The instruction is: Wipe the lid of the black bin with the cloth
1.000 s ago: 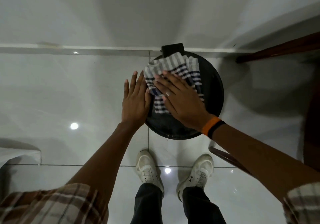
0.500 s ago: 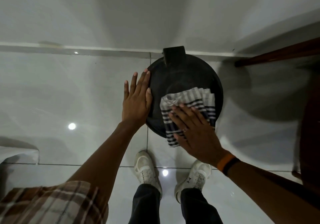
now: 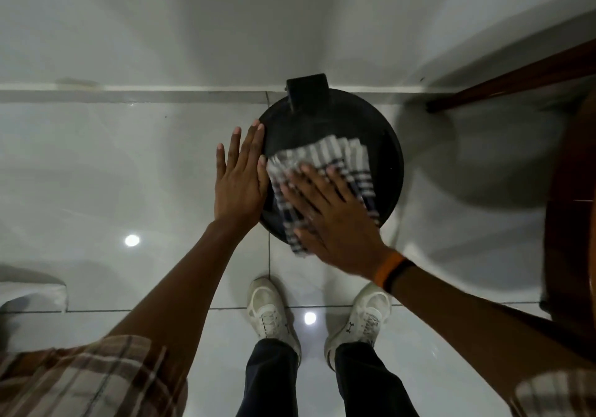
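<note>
Your left hand (image 3: 240, 178) lies flat with all of its fingers (image 3: 238, 145) stretched out and close together, gripping nothing; the palm and thumb press against the left rim of the lid (image 3: 383, 145) to brace it. If that hand slackens, a hard sweep could shove the black bin (image 3: 306, 92) sideways across the glossy floor tiles (image 3: 96, 165), which look slick, or make the lid rock on its hinge block beyond your fingertips. Just right of your left thumb, the checked cloth (image 3: 335, 154) is spread over the middle and near-left part of the lid, reaching past the tips of your right fingers (image 3: 317, 179) toward the hinge. Your right hand (image 3: 335, 220) is open too, fingers splayed flat on the cloth, pinning it down and closing on nothing. That is the weak point: only downward pressure carries the cloth, so a light or fast stroke could let your hand slide over it and leave it bunched. The cloth's near corner already hangs off the rim under your palm; drawn farther back, I think the whole thing may slip off toward your 2 shoes (image 3: 271, 313). The lid's far right arc, beyond your little finger, looks uncovered now and could be missed. Farther right, a dark wooden piece of furniture (image 3: 567, 223) stands close enough for a wide stroke to knock your wrist.
</note>
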